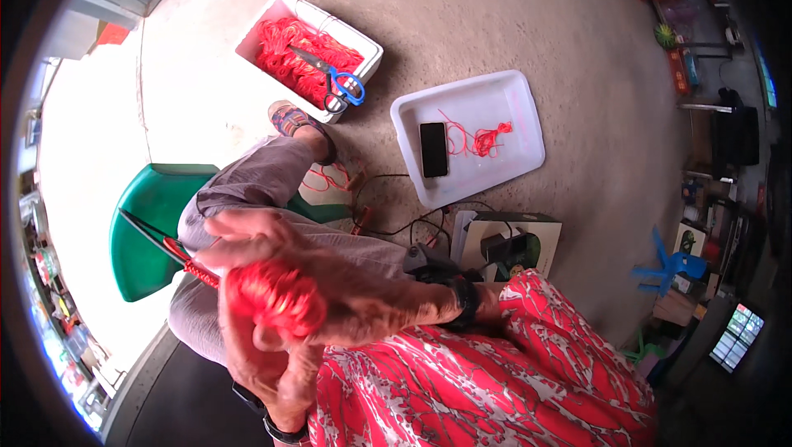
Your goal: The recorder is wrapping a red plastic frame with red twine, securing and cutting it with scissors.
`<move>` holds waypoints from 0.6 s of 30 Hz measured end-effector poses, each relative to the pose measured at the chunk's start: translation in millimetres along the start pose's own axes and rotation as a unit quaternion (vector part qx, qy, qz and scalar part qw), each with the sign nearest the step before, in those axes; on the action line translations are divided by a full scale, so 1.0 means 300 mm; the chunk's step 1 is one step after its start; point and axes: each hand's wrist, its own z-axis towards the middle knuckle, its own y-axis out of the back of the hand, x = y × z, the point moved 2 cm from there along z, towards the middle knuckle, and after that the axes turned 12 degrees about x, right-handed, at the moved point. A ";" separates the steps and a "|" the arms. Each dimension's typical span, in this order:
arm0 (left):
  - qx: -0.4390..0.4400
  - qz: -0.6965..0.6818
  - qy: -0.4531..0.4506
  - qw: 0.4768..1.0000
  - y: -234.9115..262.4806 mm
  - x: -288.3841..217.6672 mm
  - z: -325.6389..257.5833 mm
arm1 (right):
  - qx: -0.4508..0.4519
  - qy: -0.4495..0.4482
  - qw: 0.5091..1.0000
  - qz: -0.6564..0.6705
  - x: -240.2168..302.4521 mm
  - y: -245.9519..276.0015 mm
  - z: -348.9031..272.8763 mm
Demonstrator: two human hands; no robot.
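A bundle of glossy red cord (280, 297) sits in my left hand (290, 373), whose fingers and thumb curl round it. My right hand (346, 282) reaches across from the right, its palm close over the bundle's upper side. Its fingers stretch out toward the left, apart and slightly smeared by motion. Whether it touches the bundle, I cannot tell. Left of the hands, a dark, long-pointed tool (148, 237) lies over my knee and the green stool. A red braided cord (200, 273) runs beside its near end, partly hidden by my fingers.
Ahead stands a white bin (370, 58) full of red cord (289, 47), with blue-handled scissors (345, 88) on it. A white tray (503, 175) holds a black phone (433, 150) and a small red cord tangle (487, 142). Cables (412, 220) and a box (536, 237) lie nearer.
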 end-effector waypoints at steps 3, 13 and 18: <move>-0.045 0.236 -0.031 0.970 0.075 0.115 -0.049 | 0.008 -0.029 0.997 0.074 0.026 -0.029 0.006; 0.030 0.128 -0.071 0.989 -0.066 0.087 0.122 | 0.015 -0.288 0.930 0.226 -0.112 0.369 -0.221; 0.035 0.098 -0.142 0.984 0.109 -0.047 0.069 | -0.128 -0.508 0.815 0.250 -0.642 0.311 -0.283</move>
